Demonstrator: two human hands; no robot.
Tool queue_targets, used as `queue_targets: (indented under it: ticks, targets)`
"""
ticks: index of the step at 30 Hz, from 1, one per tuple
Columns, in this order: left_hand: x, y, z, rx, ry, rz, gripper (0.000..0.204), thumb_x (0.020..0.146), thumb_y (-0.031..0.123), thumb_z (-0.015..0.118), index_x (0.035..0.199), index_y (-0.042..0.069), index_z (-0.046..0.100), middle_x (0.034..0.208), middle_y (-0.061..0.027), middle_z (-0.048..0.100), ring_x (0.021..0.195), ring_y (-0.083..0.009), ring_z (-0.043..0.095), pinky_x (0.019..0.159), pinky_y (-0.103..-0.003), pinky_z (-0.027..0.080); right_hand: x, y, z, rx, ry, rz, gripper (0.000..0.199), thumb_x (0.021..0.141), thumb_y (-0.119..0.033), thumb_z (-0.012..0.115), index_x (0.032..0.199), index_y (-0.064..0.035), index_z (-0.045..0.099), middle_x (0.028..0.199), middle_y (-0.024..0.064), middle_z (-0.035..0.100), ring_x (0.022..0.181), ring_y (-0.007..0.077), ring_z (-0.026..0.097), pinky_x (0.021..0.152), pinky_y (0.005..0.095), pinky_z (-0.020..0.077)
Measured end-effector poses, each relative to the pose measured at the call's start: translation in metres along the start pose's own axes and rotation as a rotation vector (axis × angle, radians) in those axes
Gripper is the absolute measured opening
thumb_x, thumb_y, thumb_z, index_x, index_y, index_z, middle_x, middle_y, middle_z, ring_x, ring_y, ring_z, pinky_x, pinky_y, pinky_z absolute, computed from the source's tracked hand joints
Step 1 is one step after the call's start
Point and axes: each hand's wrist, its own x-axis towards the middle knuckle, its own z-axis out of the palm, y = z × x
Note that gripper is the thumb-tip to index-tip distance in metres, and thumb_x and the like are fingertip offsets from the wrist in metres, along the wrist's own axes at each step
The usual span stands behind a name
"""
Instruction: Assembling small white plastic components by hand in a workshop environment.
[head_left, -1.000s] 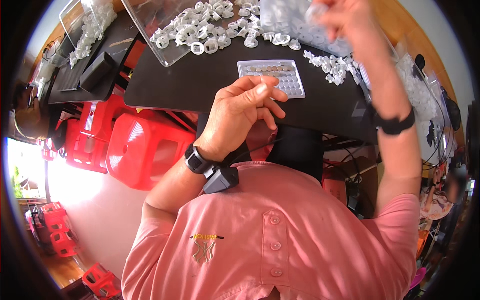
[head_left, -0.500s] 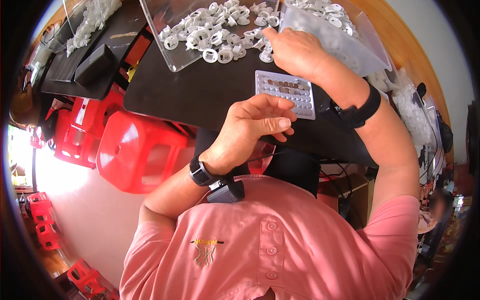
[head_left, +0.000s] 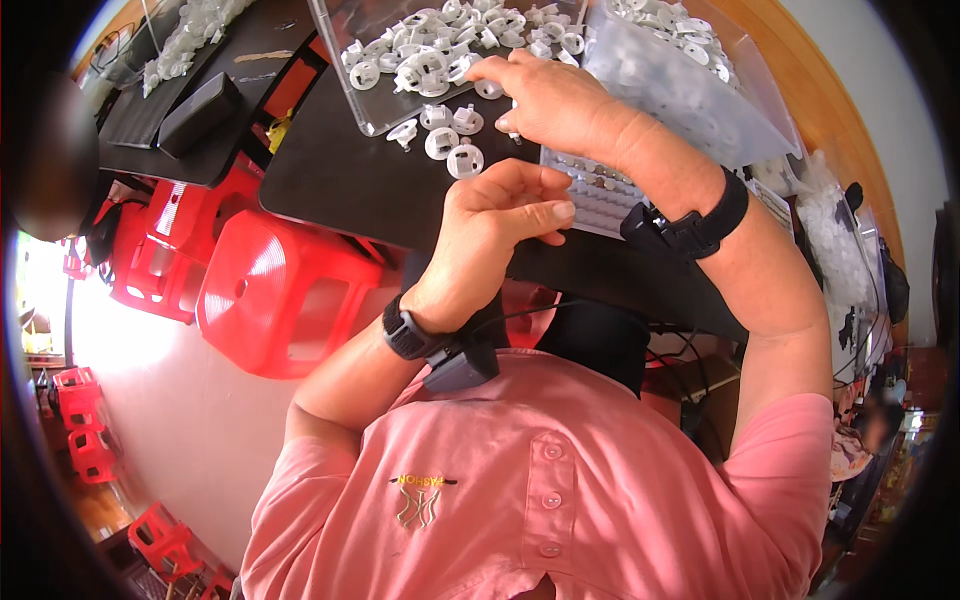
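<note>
My right hand [head_left: 560, 100] reaches over the near edge of a clear plastic tray [head_left: 372, 128], index finger stretched out and thumb apart. Beneath and beside its fingers are small white round plastic parts with square slots. Several such parts [head_left: 441, 144] lie loose on the dark table just in front of the tray, left of that hand. My left hand [head_left: 495, 215] hovers palm inward at the table's near side, its fingers loosely curled and thumb apart from them, with nothing visible in it. A pale blister tray [head_left: 590, 195] holding small round metallic pieces lies partly under my right forearm.
A translucent bin [head_left: 690, 100] full of white parts leans at the back right. More white pieces heap inside the clear tray. On the left are a black box-shaped object [head_left: 200, 115] on another dark table and red plastic stools [head_left: 260, 290].
My right hand has moved left and nearer. Several white parts now lie on the table in front of the clear tray. My left hand has barely moved; the whole view has shifted slightly.
</note>
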Motion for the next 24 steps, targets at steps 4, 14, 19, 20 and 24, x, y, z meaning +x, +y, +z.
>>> queue_targets:
  ticks: [4,14,19,20,24]
  targets:
    - [-0.009,0.004,-0.002,0.013,0.160,0.156,0.019,0.090,-0.003,0.066,0.109,-0.007,0.067,0.097,-0.0151,0.071,0.082,-0.0208,0.070,0.069,-0.029,0.055,0.001,0.003,0.002,0.003,-0.059,-0.100,0.056,0.083,-0.013,0.071,0.137,-0.0231,0.057,0.112,0.0124,0.059,0.101,0.0329,0.066,0.087,0.0450,0.0526]
    - [-0.017,0.014,-0.055,0.497,0.571,0.545,0.023,0.079,-0.009,0.074,0.100,-0.002,0.069,0.096,-0.0026,0.062,0.080,-0.0066,0.061,0.066,-0.021,0.050,-0.030,-0.040,0.004,0.110,0.096,-0.286,0.017,0.081,-0.014,0.066,0.097,-0.0089,0.072,0.093,0.0115,0.071,0.092,0.0328,0.069,0.078,0.0449,0.0555]
    - [-0.012,0.004,-0.049,0.571,0.486,0.499,0.025,0.079,-0.008,0.074,0.102,0.000,0.069,0.090,-0.0020,0.061,0.075,-0.0082,0.061,0.067,-0.023,0.051,-0.029,-0.038,0.027,0.094,0.151,-0.251,0.015,0.081,-0.012,0.065,0.094,-0.0088,0.071,0.092,0.0119,0.072,0.090,0.0316,0.071,0.077,0.0451,0.0563]
    - [-0.011,0.007,-0.050,0.665,0.443,0.480,0.028,0.081,-0.008,0.072,0.107,0.000,0.069,0.093,-0.0034,0.066,0.078,-0.0078,0.063,0.069,-0.023,0.051,-0.028,-0.037,0.026,0.095,0.153,-0.251,0.015,0.081,-0.012,0.065,0.094,-0.0088,0.071,0.092,0.0119,0.072,0.090,0.0316,0.071,0.077,0.0451,0.0563]
    - [-0.012,0.013,-0.041,0.572,0.381,0.359,0.030,0.085,-0.008,0.069,0.115,-0.003,0.068,0.098,-0.0084,0.071,0.083,-0.0110,0.067,0.069,-0.024,0.052,-0.025,-0.024,0.027,0.148,0.201,-0.247,0.010,0.079,-0.009,0.071,0.086,-0.0048,0.065,0.086,0.0104,0.067,0.079,0.0331,0.068,0.068,0.0415,0.0531]
